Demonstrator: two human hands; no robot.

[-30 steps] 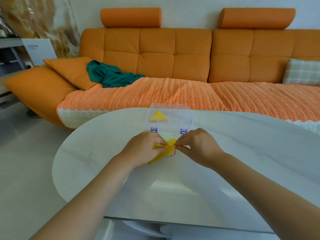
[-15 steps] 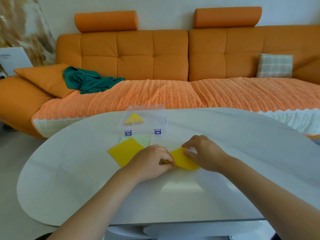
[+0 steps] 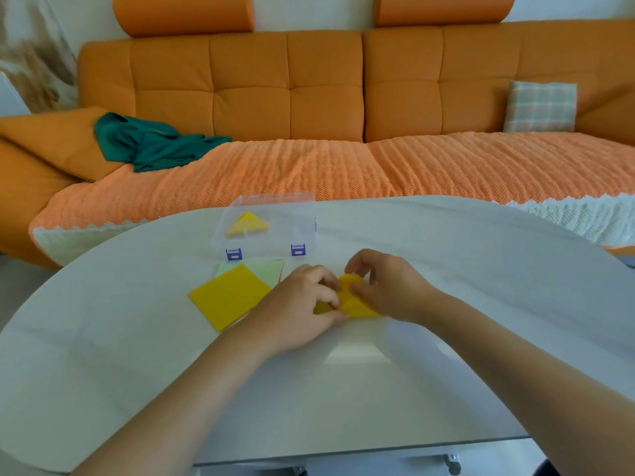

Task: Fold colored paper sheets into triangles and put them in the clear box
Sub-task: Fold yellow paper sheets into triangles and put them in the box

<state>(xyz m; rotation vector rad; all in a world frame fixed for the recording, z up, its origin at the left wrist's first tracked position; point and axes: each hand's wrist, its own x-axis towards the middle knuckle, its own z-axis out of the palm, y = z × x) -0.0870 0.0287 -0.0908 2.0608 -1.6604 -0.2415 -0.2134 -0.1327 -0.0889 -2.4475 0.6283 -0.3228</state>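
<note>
A yellow paper sheet [image 3: 352, 298] lies on the white table between my hands, partly folded with one corner raised. My left hand [image 3: 302, 305] pinches its left part with curled fingers. My right hand [image 3: 388, 286] grips the right side, fingers curled over the lifted corner. To the left sits a stack of paper squares: a flat yellow sheet [image 3: 230, 295] on top, a pale green sheet [image 3: 271, 269] under it. Behind the stack stands the clear box [image 3: 305, 228] with purple latches, and a folded yellow triangle [image 3: 248, 224] lies inside.
The white oval table [image 3: 481, 269] curves away on both sides, its near edge close to me. An orange sofa [image 3: 309, 97] stands behind it, with a green cloth [image 3: 151, 142] on the left and a checked cushion [image 3: 541, 106] on the right.
The yellow sheet left the stack and now lies to the right of it. Both hands have since closed over it and one corner has come up. The head view has shifted.
</note>
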